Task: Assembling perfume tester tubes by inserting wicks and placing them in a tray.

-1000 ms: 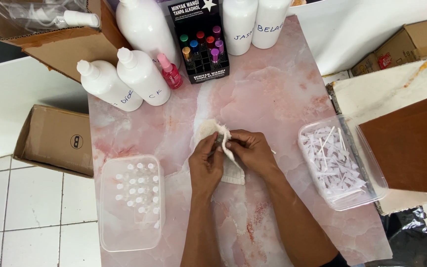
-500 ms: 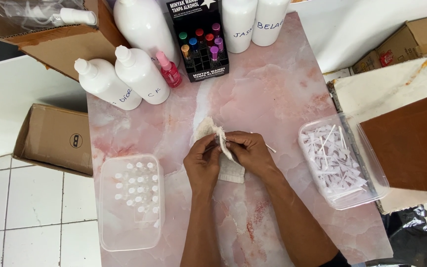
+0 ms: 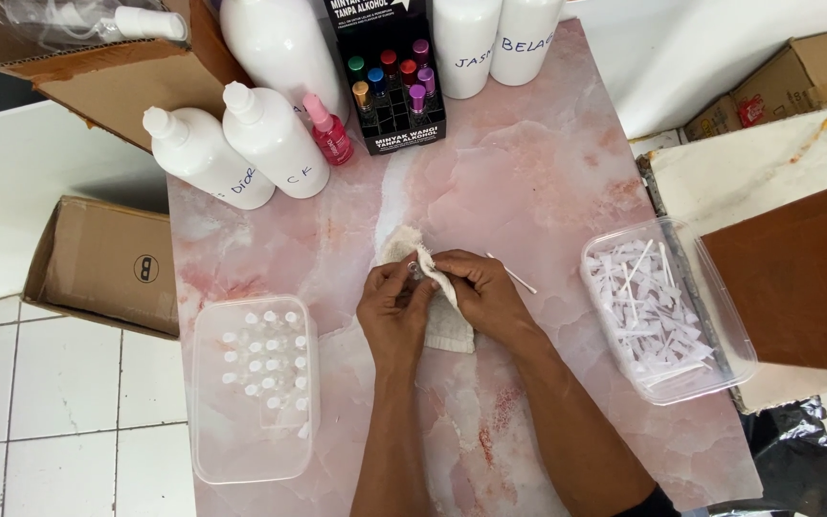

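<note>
Head view shows your two hands meeting at the middle of the pink marble tabletop [image 3: 547, 182], over a small off-white cloth [image 3: 452, 330]. Your left hand [image 3: 392, 311] and your right hand [image 3: 485, 297] both pinch a tiny clear vial [image 3: 418, 273] between thumb and fingers [image 3: 412, 287], right at the upper edge of the cloth; the fingers are pressed close together around it, not spread. The vial is so small that its cap or opening cannot be made out.

For this kind of fine work, I judge it is better to keep the wrists low near the tabletop and to hold the vial over the cloth, so that a slip or a drop lands on the fabric. Grip lightly; the vial looks easy to lose.

Just beside your right hand lies one thin white stick [image 3: 514, 275], loose on the tabletop. To the right stands one clear plastic tub [image 3: 720, 316] full of white plastic pieces, too many and too tangled to count. To the left is one more clear tub [image 3: 205, 402] with small clear vials standing in rows, roughly twenty, though an exact count is not possible.

At the far edge I count five large white bottles: two with nozzles [image 3: 275, 139], one tall [image 3: 279, 48], two on the right [image 3: 490, 38]. Between them is one black display box [image 3: 390, 105] with about seven coloured roll-on bottles, and one pink spray bottle [image 3: 329, 129].
</note>
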